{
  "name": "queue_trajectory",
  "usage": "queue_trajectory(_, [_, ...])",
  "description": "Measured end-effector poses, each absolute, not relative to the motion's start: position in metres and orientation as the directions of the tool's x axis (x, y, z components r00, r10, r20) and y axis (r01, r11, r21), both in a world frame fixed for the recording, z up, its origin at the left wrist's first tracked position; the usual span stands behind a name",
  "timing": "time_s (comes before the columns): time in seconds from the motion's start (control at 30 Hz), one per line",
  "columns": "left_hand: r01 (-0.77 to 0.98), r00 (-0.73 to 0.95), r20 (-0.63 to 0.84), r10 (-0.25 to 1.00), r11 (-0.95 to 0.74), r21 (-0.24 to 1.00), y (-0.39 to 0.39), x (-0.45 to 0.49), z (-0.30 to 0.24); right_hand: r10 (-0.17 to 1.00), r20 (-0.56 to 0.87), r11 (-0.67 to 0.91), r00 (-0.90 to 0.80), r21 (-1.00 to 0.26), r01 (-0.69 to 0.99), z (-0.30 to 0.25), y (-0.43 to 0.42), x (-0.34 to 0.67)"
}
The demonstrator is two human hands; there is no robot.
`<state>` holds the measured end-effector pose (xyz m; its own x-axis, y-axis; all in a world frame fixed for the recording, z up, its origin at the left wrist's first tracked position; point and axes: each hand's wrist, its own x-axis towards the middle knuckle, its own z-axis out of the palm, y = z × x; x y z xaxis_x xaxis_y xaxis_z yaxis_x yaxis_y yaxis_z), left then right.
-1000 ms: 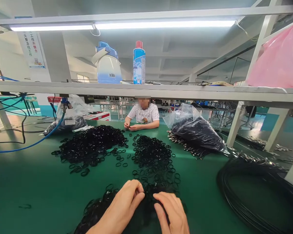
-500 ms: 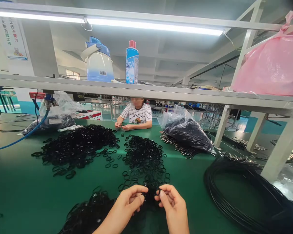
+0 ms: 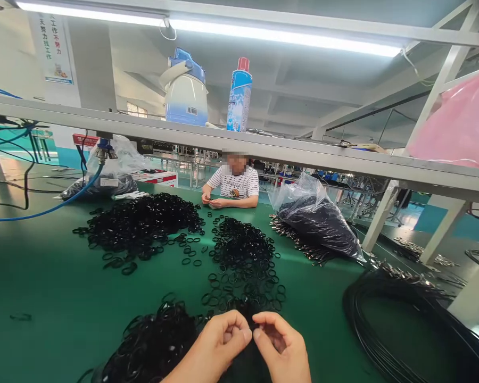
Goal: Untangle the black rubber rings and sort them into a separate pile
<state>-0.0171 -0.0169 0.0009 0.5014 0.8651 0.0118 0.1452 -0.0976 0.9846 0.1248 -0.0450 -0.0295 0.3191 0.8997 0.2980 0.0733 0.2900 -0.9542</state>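
Note:
Close together at the front of the table, my left hand (image 3: 225,343) and my right hand (image 3: 283,343) almost touch at the fingertips. My left thumb and index finger are pinched; whatever lies between them is hidden. The right fingers curl around a small dark piece, seemingly a black ring, mostly covered by the fingers. Just beyond both hands, loose black rings (image 3: 245,279) spread toward a middle pile (image 3: 243,242). Beside my left forearm lies a near heap of black rings (image 3: 155,340). A larger pile of rings (image 3: 143,221) sits farther back on the left.
Coiled black cable (image 3: 359,319) lies at right. Behind it is a clear bag of black parts (image 3: 319,218). A blue hose (image 3: 75,197) crosses the left side. A shelf (image 3: 207,133) spans overhead with a jug (image 3: 187,96) and spray can (image 3: 239,98). A person (image 3: 235,183) sits opposite.
My hands have come together, and the left thumb and index finger have closed from a gap to a pinch. The view has turned slightly left, shifting the scene rightward.

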Motion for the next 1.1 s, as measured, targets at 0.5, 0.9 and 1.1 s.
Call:
queue_trajectory(0.5, [0.158,0.388,0.143,0.911,-0.218,0.963,-0.018,-0.019,0.003,0.944,0.152,0.204,0.292,-0.967,-0.156,-0.021,-0.044,0.129])
queue_trajectory(0.9, [0.455,0.455,0.241,0.857,-0.457,0.764,-0.025,-0.023,0.011,0.937,0.194,0.223,0.290,-0.972,-0.070,-0.027,-0.044,0.126])
queue_trajectory(1.1, [0.469,0.450,0.214,0.867,-0.434,0.769,-0.022,-0.021,0.012,0.926,0.243,0.237,0.288,-0.970,0.058,-0.025,-0.045,0.123])
